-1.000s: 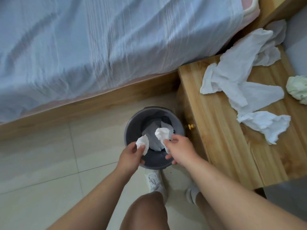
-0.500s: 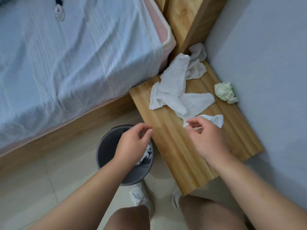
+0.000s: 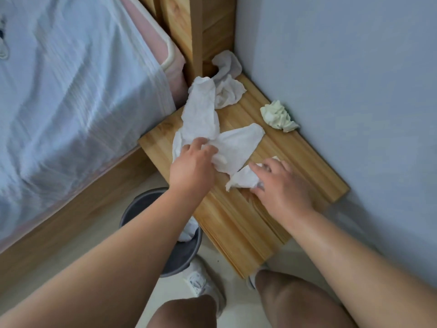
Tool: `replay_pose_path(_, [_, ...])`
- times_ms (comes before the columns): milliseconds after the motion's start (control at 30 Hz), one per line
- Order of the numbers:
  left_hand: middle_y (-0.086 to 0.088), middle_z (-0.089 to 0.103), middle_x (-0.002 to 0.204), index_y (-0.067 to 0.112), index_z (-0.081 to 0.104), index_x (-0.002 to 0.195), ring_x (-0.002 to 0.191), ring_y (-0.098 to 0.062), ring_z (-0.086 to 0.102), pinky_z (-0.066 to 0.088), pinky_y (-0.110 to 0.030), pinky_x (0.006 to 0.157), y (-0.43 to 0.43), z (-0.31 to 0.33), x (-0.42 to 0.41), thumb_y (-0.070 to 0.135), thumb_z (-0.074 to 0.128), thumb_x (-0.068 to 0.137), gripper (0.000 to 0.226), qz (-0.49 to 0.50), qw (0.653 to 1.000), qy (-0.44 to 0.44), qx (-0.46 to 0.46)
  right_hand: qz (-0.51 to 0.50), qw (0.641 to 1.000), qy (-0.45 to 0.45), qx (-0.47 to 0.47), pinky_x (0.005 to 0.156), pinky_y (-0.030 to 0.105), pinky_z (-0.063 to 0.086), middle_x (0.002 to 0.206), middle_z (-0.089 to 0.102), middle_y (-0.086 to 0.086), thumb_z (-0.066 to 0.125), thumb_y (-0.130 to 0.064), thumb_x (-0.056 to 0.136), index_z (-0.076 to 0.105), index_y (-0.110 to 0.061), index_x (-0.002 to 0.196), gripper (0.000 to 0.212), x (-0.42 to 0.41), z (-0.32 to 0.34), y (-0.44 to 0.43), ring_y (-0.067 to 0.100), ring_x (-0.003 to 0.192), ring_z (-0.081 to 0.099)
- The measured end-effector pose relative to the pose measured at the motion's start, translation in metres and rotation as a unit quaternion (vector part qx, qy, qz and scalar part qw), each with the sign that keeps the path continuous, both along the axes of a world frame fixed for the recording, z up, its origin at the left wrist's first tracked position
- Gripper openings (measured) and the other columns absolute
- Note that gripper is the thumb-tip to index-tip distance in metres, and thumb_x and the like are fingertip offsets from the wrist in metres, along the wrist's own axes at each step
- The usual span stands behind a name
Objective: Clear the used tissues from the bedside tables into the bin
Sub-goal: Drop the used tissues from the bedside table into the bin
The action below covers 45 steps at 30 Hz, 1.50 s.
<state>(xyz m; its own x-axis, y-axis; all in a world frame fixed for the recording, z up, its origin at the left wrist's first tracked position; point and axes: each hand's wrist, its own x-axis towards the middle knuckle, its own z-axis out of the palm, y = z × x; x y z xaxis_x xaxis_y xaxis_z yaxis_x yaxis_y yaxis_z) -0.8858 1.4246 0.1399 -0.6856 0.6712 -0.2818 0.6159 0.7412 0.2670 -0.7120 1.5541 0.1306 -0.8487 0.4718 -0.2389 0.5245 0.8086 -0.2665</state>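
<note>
Hemmed by bed [image 3: 71, 95] and wall [image 3: 343, 79]: bedside table [image 3: 236, 223], front half bare, bin [image 3: 146, 200] on the floor just beside its left edge. Reaching over the bin, left hand [image 3: 191, 166] gripping a bunch of the flat tissue [image 3: 236, 145]; right hand [image 3: 282, 187] curled round the small tissue [image 3: 243, 178] near it. Beside the wall, 1 crumpled tissue [image 3: 277, 116].

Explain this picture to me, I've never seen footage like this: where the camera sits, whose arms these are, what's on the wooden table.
No machine: the grips are a person's bare hands. The camera is worn on the head and looks down, so both arms reach in from below. The left hand grips the spread white tissues on the bedside table; the right hand holds a smaller white tissue. Farther back lie a rumpled white tissue and a greenish crumpled tissue. A grey bin stands on the floor.
</note>
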Motion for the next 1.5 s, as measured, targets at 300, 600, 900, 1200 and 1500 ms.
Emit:
replay_pose_path(300, [0.01,0.077,0.098,0.043,0.071,0.124,0.083,-0.013,0.071,0.058,-0.031,0.069,-0.018,0.028,0.005,0.04,0.056,0.107,0.022,0.149,0.947,-0.166,0.23,-0.146,0.969,0.151,-0.133,0.055,0.03,0.042,0.078,0.058,-0.008,0.069,-0.02,0.097,0.069,-0.019,0.081,0.015,0.022,0.01,-0.003,0.017,0.066,0.055])
replay_pose_path(600, [0.0,0.082,0.101,0.029,0.078,0.105,0.093,-0.019,0.08,0.066,-0.028,0.074,-0.103,0.053,0.002,0.033,0.056,0.109,0.023,0.419,0.738,-0.296,0.438,-0.153,0.927,0.254,-0.23,0.054,0.01,0.04,0.076,0.062,-0.014,0.06,-0.037,0.098,0.049,-0.042,0.068,0.033,-0.036,0.063,-0.056,0.01,0.065,0.058])
replay_pose_path(900, [-0.009,0.082,0.104,0.019,0.072,0.112,0.097,-0.026,0.08,0.066,-0.028,0.071,-0.241,-0.025,0.023,0.029,0.053,0.111,0.022,0.652,0.56,-0.329,0.391,-0.126,0.921,0.064,-0.363,0.049,0.015,0.039,0.07,0.064,-0.018,0.064,-0.039,0.095,0.056,-0.025,0.069,0.031,-0.083,0.007,-0.182,0.0,0.06,0.055])
replay_pose_path(1200, [-0.003,0.076,0.104,0.026,0.067,0.114,0.093,-0.025,0.076,0.064,-0.038,0.059,-0.289,-0.088,0.05,0.038,0.046,0.11,0.024,0.592,0.711,-0.326,0.193,-0.096,0.93,-0.086,-0.344,0.066,0.028,0.046,0.101,0.069,-0.009,0.063,-0.039,0.099,0.066,-0.022,0.106,0.018,-0.087,-0.066,-0.229,0.017,0.09,0.064])
replay_pose_path(1500, [-0.01,0.069,0.13,0.02,0.052,0.147,0.108,-0.028,0.072,0.062,-0.052,0.088,-0.26,-0.072,0.048,0.022,0.044,0.111,0.038,0.583,0.69,-0.401,0.156,-0.062,0.93,-0.129,-0.338,0.093,0.033,0.054,0.138,0.063,-0.008,0.065,-0.041,0.097,0.056,-0.031,0.14,0.045,-0.078,-0.032,-0.209,0.016,0.119,0.062])
